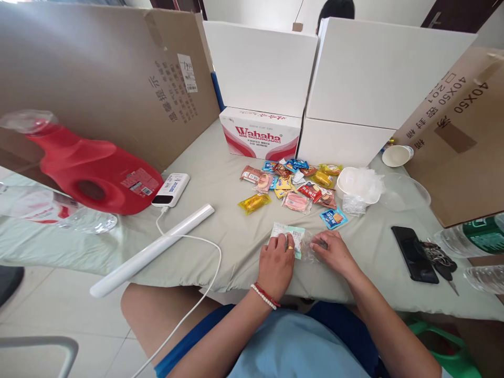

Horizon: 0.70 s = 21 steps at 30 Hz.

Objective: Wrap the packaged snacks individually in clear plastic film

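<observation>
My left hand lies over a small white and pale green snack packet near the table's front edge, its fingers curled down on it. To its right, my right hand pinches a thin clear plastic bag that lies against the packet. The pinching fingertips are partly hidden. Just beyond my hands is a loose pile of wrapped snacks, among them a pink round one, a yellow one, a red packet and a blue packet.
A white bowl with crumpled clear plastic stands right of the pile, beside a clear lid. White boxes stand behind. A phone and keys lie right. Left are a red jug, a white tube and a cable.
</observation>
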{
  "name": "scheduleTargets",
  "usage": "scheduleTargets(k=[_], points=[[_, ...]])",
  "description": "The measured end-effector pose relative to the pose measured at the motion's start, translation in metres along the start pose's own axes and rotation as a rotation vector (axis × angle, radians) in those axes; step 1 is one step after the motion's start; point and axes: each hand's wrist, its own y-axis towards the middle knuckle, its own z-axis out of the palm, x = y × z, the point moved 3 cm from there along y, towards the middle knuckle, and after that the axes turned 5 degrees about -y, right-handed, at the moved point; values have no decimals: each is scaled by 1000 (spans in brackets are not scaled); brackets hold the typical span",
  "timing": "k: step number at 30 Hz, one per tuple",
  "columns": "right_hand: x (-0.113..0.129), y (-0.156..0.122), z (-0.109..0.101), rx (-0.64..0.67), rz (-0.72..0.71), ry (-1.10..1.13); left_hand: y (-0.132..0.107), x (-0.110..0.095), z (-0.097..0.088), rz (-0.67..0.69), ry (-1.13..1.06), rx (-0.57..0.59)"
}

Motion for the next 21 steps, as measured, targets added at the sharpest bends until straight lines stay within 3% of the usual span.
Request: scheduleTargets(k=[5,9,12,15,19,21], points=[[8,-9,-19,-22,59,249,-3,0,3,6,-29,-35],[41,2,-14,95,55,370,-4,-4,3,18,-10,-20],[73,21,4,89,-34,222,-5,-9,6,38,16,9],[91,37,26,102,-24,16,-8,-8,8,35,-29,1],[89,38,40,62,-75,-170,-16,12,-2,112,-317,-116],[83,32,43,9,-116,-212,-14,30,-9,76,-479,-219]])
